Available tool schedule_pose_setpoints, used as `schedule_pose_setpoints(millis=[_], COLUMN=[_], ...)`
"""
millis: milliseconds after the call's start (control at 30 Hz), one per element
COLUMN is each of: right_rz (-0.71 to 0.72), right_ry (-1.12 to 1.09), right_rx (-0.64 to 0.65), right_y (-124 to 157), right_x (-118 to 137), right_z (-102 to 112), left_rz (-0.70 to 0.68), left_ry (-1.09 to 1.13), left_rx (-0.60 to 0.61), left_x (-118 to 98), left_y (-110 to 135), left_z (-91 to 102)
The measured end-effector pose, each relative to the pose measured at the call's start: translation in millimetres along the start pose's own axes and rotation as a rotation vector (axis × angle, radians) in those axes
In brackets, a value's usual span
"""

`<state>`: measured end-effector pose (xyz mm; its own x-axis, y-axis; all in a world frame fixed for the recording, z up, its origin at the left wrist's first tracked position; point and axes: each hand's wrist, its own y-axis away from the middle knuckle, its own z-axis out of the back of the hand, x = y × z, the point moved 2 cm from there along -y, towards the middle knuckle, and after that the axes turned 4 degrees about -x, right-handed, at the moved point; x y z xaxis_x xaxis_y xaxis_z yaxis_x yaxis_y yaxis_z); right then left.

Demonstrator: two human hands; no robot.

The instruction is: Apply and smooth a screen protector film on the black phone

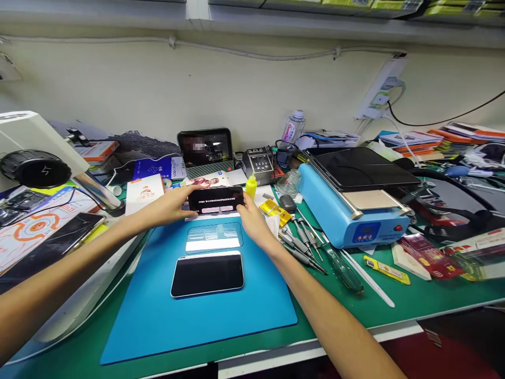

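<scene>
Between my two hands a smartphone (215,200) is held sideways, its lit screen toward me with a line of text on black. My left hand (179,202) grips its left end and my right hand (251,215) its right end. Just below it on the blue mat (189,326) lies a clear glass sheet (215,238), with a white band along its near edge. Nearer to me, a second phone (208,275) rests flat, its screen dark. A yellow squeeze bottle (251,187) stands right behind my right hand.
To the right are several screwdrivers and tweezers (303,239), a green-handled tool (343,271), a yellow cutter (386,269) and a blue heating machine (335,210) bearing a dark tablet (359,166). A microscope (43,152) stands left. A small display (207,150) leans at the back.
</scene>
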<state>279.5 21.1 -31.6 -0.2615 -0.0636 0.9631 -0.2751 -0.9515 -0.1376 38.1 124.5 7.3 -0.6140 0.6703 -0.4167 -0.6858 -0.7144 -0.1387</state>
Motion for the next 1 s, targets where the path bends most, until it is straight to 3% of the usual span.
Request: schedule_pose_setpoints(millis=[267, 533, 1000], right_rz=[-0.021, -0.003, -0.004], right_ry=[0.011, -0.002, -0.002], right_rx=[-0.011, 0.018, 0.025], right_y=[-1, -3, -4], right_x=[2, 1, -1], right_z=[1, 1, -1], left_rz=[0.060, -0.004, -0.020], left_ry=[0.013, -0.042, -0.114], left_rx=[-0.087, -0.098, -0.099], left_x=[-12, -14, -19], left_y=[1, 5, 6], left_z=[5.2, -5.3, -2.6])
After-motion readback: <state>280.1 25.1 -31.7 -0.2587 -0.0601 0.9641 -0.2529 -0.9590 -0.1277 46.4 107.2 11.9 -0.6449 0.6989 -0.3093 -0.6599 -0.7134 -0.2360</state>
